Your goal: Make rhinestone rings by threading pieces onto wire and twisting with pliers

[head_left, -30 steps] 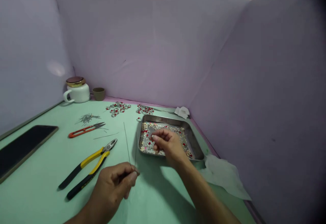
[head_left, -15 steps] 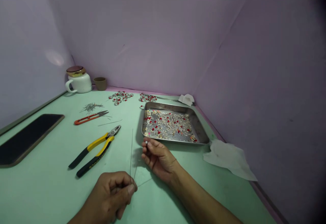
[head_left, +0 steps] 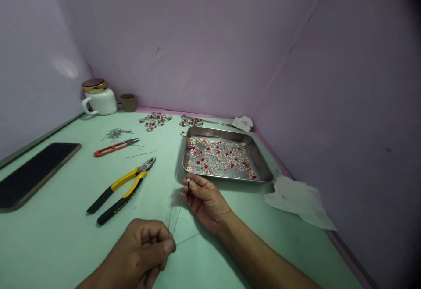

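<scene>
Thin wire (head_left: 179,214) is pinched between the thumb and fingers of my left hand (head_left: 149,249), low in the middle of the view. Its strands fan out upward and to the right. My right hand (head_left: 207,199), palm turned up, is closed on a small pale bead (head_left: 188,180) between thumb and forefinger. One strand reaches up to the bead; whether it passes through cannot be made out. Just beyond my right hand stands a metal tray (head_left: 263,166) holding many loose beads (head_left: 219,155), mostly pale with some red.
Left of my hands lie yellow-black pliers (head_left: 130,188), orange thread snips (head_left: 113,148), cut wire pieces (head_left: 116,133) and a phone (head_left: 36,173). Beaded wire pieces (head_left: 156,120) sit farther back, near a white mug (head_left: 101,101) and a brown cup (head_left: 128,102). Tissue (head_left: 299,201) lies at right.
The wire strands have tilted right, and one now meets the bead in my right hand. My left hand has shifted slightly left. The view has moved a little.
</scene>
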`<action>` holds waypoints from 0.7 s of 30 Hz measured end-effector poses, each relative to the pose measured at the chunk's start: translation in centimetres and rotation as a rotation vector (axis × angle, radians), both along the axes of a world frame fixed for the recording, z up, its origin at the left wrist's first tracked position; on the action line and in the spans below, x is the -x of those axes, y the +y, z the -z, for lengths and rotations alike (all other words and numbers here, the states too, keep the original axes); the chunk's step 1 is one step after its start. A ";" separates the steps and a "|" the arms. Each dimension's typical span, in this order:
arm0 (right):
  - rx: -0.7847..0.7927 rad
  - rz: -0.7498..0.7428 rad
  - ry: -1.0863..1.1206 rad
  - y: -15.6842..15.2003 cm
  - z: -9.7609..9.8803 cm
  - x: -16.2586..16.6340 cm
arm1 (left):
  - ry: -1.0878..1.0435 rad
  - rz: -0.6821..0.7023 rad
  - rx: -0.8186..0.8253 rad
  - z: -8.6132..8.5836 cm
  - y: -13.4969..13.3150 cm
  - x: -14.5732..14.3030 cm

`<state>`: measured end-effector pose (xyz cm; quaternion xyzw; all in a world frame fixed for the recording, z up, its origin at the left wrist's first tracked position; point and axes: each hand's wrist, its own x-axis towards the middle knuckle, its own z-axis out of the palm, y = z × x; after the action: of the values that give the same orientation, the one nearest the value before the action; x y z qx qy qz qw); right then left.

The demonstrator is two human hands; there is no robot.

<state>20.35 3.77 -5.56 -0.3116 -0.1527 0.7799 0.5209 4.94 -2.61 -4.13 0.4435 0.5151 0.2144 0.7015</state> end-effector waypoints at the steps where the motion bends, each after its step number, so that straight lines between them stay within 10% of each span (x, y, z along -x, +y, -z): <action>1: -0.003 0.004 -0.001 0.0 0.0 0.0 | -0.006 -0.011 0.007 0.0 0.0 0.0; 21: -0.019 0.014 -0.002 -0.1 0.3 0.0 | -0.055 -0.161 0.104 -1.4 0.1 -0.6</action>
<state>20.37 3.71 -5.83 -0.3087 -0.1585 0.7744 0.5291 5.57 -2.51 -2.76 0.3574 0.5399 0.2551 0.7181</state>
